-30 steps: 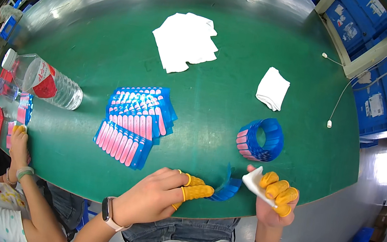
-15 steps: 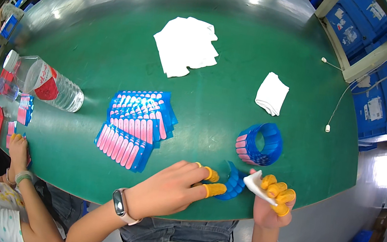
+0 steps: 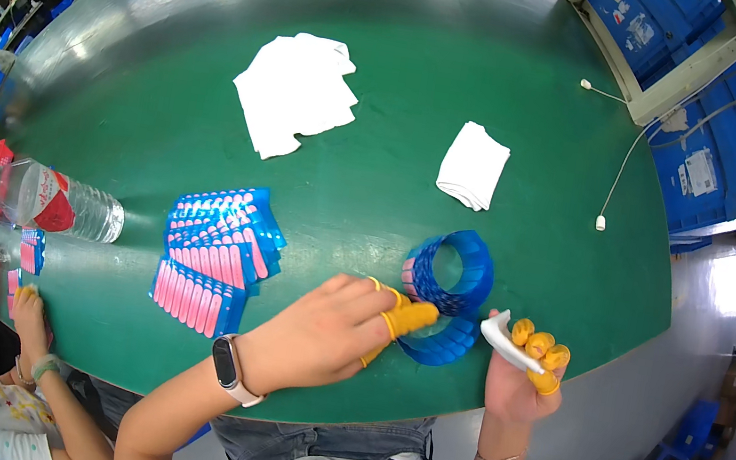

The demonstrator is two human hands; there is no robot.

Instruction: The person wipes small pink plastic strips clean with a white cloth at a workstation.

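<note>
My left hand (image 3: 330,324), wearing yellow finger cots, has its fingertips on a curled blue plastic strip (image 3: 450,349) near the table's front edge. The grip is partly hidden behind the fingers. Just beyond that strip, and touching or overlapping it, a ring of blue strips with pink pieces (image 3: 473,270) stands on the table. My right hand (image 3: 523,387), also with yellow finger cots, is closed around a folded white cloth (image 3: 511,344), to the right of the curled strip. Left of my left hand lies a fanned stack of blue sheets with pink rounded pieces (image 3: 209,263).
White cloths lie in a spread pile (image 3: 298,96) and a folded one (image 3: 475,165) on the green table (image 3: 392,72). A clear bottle (image 3: 76,207) rests at left, near a co-worker's arm (image 3: 67,399). Blue crates (image 3: 730,160) and a white cord (image 3: 627,164) are at right.
My left hand has moved the curled strip rightward, up against the ring. My right hand, still holding the white cloth, has drawn a little away from it. The whole view has shifted.
</note>
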